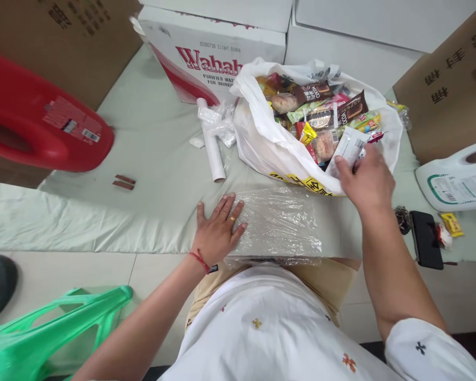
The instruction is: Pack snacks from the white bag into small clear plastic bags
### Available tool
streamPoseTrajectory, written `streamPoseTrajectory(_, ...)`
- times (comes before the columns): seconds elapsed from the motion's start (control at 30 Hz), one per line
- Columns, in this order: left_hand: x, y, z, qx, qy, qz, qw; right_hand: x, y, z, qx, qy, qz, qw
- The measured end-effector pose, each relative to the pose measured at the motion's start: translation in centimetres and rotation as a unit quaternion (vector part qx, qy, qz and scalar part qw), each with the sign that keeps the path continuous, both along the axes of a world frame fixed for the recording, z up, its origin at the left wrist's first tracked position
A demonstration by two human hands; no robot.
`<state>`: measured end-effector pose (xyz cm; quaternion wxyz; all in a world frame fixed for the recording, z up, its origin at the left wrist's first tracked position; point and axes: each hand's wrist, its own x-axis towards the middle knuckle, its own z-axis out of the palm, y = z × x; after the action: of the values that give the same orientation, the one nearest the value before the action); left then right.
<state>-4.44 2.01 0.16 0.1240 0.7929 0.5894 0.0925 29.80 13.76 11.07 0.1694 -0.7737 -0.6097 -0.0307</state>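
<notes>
My left hand (221, 226) lies flat with its fingers spread, on the left edge of a clear plastic bag (275, 225) at the table's front edge. At the right side of a white plastic bag (257, 124) full of wrapped snacks (319, 114), my right hand (367, 177) grips a white snack packet (348, 151) between thumb and fingers. The packet rests over the bag's contents, and its far end shows a barcode. Part of my right fingers is hidden behind the hand.
A white cardboard tube (212, 145) with crumpled plastic film lies left of the snack bag. A red jug (43, 116) stands at left, a white bottle (456, 177) at right, near a black phone (426, 239). A Wahaha carton (214, 58) stands behind. A green stool (63, 328) is on the floor.
</notes>
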Motion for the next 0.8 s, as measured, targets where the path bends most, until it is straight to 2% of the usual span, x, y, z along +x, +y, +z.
streamPoseTrajectory(0.07,0.0,-0.1,0.0,0.001,0.009,0.000,1.000,-0.9,2.0,0.0,-0.032,-0.005,-0.006,0.999)
streamPoseTrajectory(0.13,-0.1,-0.1,0.0,0.002,0.013,0.002,1.000,-0.6,2.7,0.7,-0.034,0.023,-0.009,0.999)
streamPoseTrajectory(0.27,0.0,-0.1,0.0,0.004,0.008,0.003,1.000,2.5,1.8,3.3,-0.004,0.065,-0.044,0.997)
streamPoseTrajectory(0.33,-0.1,-0.1,-0.1,0.005,0.005,0.003,1.000,3.7,1.0,3.6,-0.015,0.049,-0.045,0.998)
streamPoseTrajectory(0.4,-0.1,-0.1,-0.1,0.006,0.004,0.003,1.000,4.1,0.5,2.8,-0.043,0.030,-0.034,0.998)
streamPoseTrajectory(0.47,-0.1,-0.1,-0.1,0.008,0.002,0.003,1.000,3.8,0.1,1.2,-0.054,0.014,-0.028,0.998)
streamPoseTrajectory(0.53,-0.1,-0.1,-0.1,0.010,0.001,0.002,1.000,3.6,0.0,-0.3,-0.037,0.005,-0.024,0.999)
streamPoseTrajectory(0.6,-0.2,-0.1,-0.1,0.010,0.001,0.001,1.000,3.7,-0.1,-1.2,0.011,0.008,-0.014,1.000)
streamPoseTrajectory(0.7,-0.2,-0.1,-0.1,0.007,-0.001,0.002,1.000,4.4,-0.9,-1.0,0.087,0.034,0.001,0.996)
streamPoseTrajectory(0.8,-0.3,-0.1,-0.2,0.004,-0.002,0.001,1.000,3.7,-3.2,0.2,0.144,0.082,0.018,0.986)
